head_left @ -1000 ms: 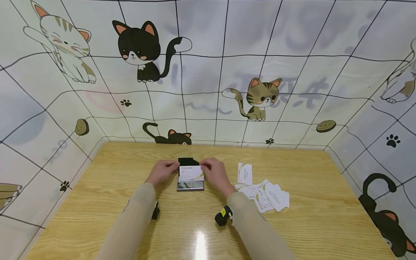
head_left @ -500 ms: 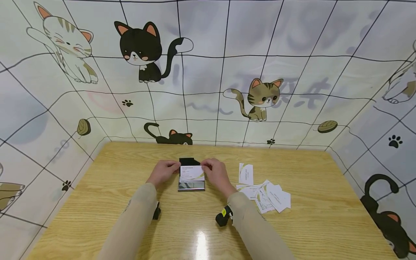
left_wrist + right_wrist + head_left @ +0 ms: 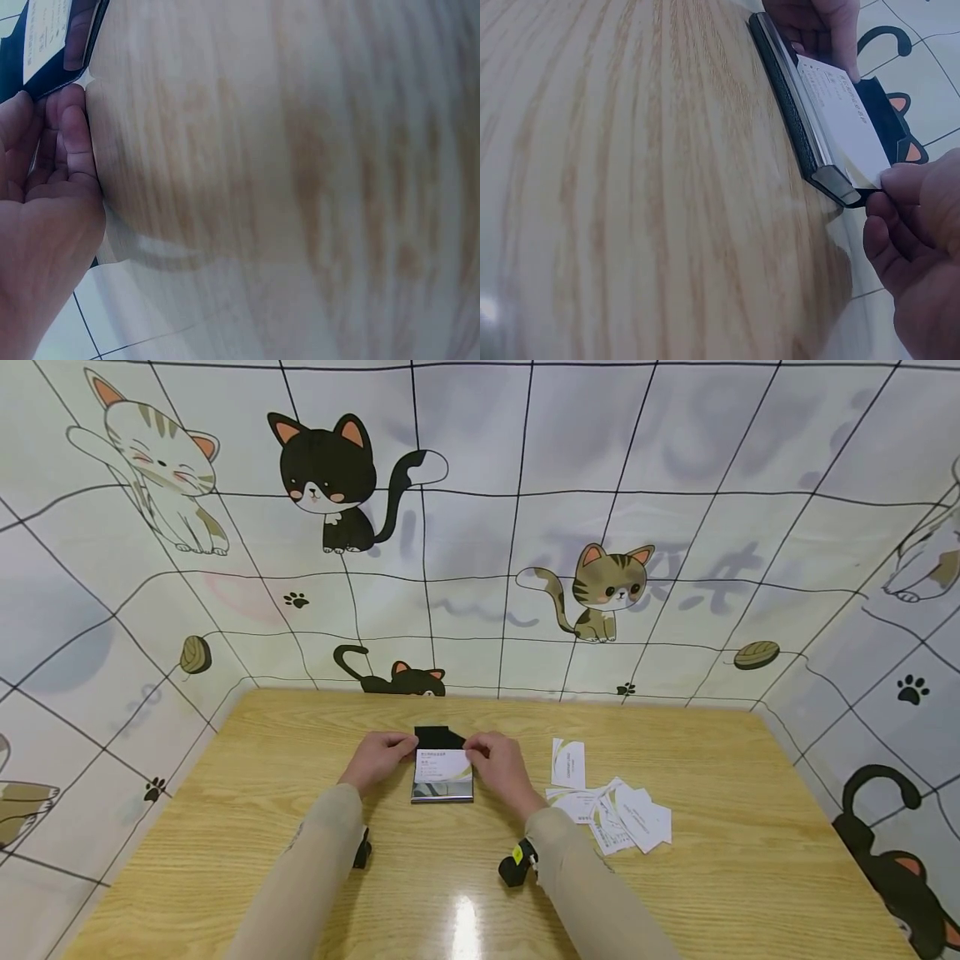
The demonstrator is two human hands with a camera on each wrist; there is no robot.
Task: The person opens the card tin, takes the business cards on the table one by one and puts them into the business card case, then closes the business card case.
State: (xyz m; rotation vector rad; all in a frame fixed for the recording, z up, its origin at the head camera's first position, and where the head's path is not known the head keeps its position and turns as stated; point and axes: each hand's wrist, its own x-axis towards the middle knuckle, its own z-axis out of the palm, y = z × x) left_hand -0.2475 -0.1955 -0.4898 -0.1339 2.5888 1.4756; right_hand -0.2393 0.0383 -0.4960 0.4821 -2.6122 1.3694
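A business card case (image 3: 442, 792) lies on the table in front of me, its black flap (image 3: 435, 737) folded open on the far side. On its mirror-like metal body sits a white business card (image 3: 441, 763) with a yellow-green stripe. My left hand (image 3: 375, 758) pinches the case's far left corner between thumb and fingers. At the card's far right corner, my right hand (image 3: 501, 768) has its thumb on the card, fingers curled beneath. The right wrist view shows the card (image 3: 847, 120) lying along the case's open top, with the case's dark side (image 3: 784, 105) toward the camera.
Several loose business cards (image 3: 637, 814) lie overlapped to the right of my right forearm, with one card (image 3: 568, 764) just behind them. The wooden table (image 3: 720, 877) ends at a fabric backdrop (image 3: 480, 527) printed with cats and lines.
The business card has slid toward me, down over the metal body of the case, so less of the metal shows. Both hands stay at the case's far corners; the view shifts slightly.
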